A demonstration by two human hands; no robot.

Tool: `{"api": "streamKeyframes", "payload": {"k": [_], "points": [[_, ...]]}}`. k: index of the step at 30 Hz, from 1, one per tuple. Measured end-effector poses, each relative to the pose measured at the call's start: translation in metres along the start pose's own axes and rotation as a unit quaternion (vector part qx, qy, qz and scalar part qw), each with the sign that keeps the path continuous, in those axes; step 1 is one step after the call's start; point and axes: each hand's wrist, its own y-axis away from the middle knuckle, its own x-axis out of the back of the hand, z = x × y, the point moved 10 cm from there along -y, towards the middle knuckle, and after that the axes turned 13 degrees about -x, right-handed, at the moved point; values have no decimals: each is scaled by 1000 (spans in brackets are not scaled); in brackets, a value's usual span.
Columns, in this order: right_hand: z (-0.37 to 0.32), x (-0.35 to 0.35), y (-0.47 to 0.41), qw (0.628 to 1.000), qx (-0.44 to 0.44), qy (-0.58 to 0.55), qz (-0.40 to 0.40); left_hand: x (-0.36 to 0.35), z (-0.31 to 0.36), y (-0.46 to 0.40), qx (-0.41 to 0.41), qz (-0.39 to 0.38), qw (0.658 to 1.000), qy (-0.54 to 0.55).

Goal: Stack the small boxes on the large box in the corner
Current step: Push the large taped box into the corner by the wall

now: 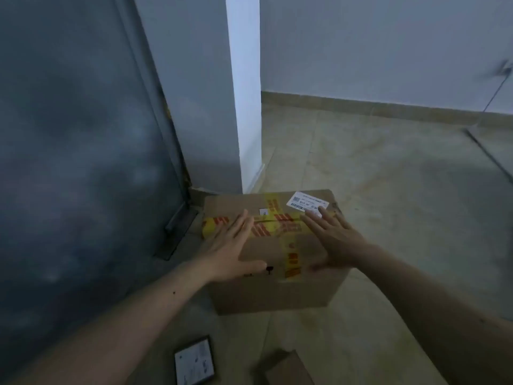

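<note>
- Door of dark grey metal fills the left side of the view, its surface mottled and blurred.
- White wall runs across the back, with a tan skirting strip at its foot, and a white pillar juts forward between door and wall.
- Beige tiled floor spreads to the right and toward the camera.
- Large cardboard box sits on the floor in the corner formed by the door and the pillar, its far left edge close to the door frame.
- Yellow tape with red print crosses the box lid both ways, and a white shipping label lies at its far right corner.
- Left hand lies flat over the left part of the lid, fingers straight and together, thumb stretched toward the near edge; its grip is released and it grasps nothing.
- Right hand is spread over the right part of the lid, fingertips reaching the label; its grip is likewise released, palm down, and whether it presses on the cardboard cannot be told.
- Small brown box lies on the floor at the bottom edge, well short of the large one, only partly in view.
- Small dark-edged box with a white face lies on the floor just left of it, near the person's left forearm.
</note>
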Motion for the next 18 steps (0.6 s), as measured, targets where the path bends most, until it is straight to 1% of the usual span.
{"api": "streamKeyframes", "payload": {"k": [2,4,7,10,18], "points": [[0,-18,-7,1000,5,19,-1,-17,-5,-15,-29,-2,995,-97],[5,-34,-17,999,-1,28,15,-35,-20,-32,-34,6,987,-156],[6,-45,-27,998,-5,24,53,-48,-32,-52,-50,34,981,-182],[8,-46,-33,995,-8,5,98,-50,-42,-62,-45,56,976,-204],[-13,-38,-50,993,29,9,118,-49,-61,-53,-14,73,978,-193]]}}
